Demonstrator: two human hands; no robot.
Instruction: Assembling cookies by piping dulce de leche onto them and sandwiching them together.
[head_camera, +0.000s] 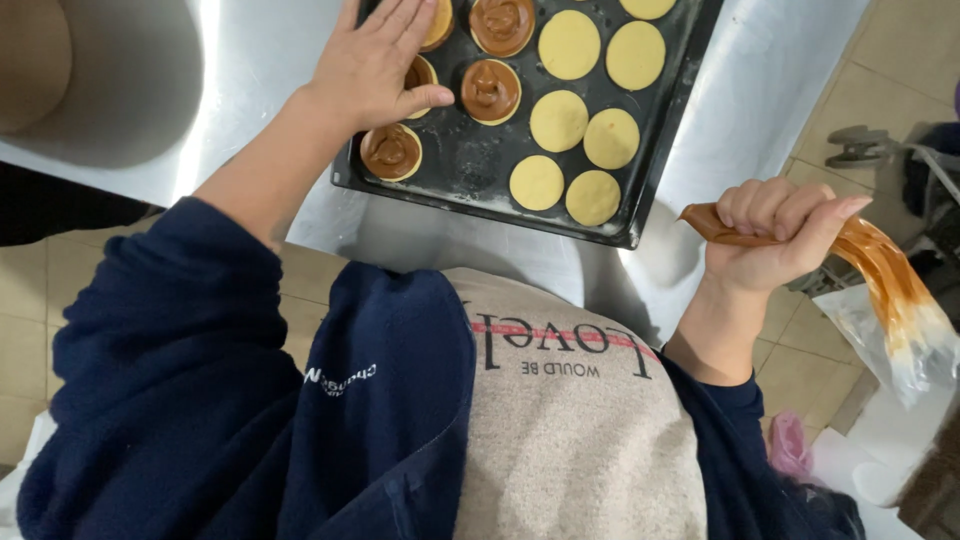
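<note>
Nearest me: right hand (775, 232), fingers wrapped tight round the piping bag (880, 285), off the tabletop (745, 95) edge. Bag's long axis runs left-right, nozzle end pointing left toward the tray (655, 150), slack tail drooping right. I'd squeeze from behind the filling, tip held vertical over each disc. Farther: left hand (375, 65), fingers flat and together, pressing on filled biscuits (490, 90); plain biscuits (560, 120) beside them.

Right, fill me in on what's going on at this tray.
A person stands at a steel counter with a black baking tray of round pale biscuits. Several biscuits on the left side carry a swirl of brown caramel-like filling; those on the right are bare. The left hand lies flat on the filled ones. The right hand, off the tray, grips a clear plastic piping bag smeared with the filling.
</note>
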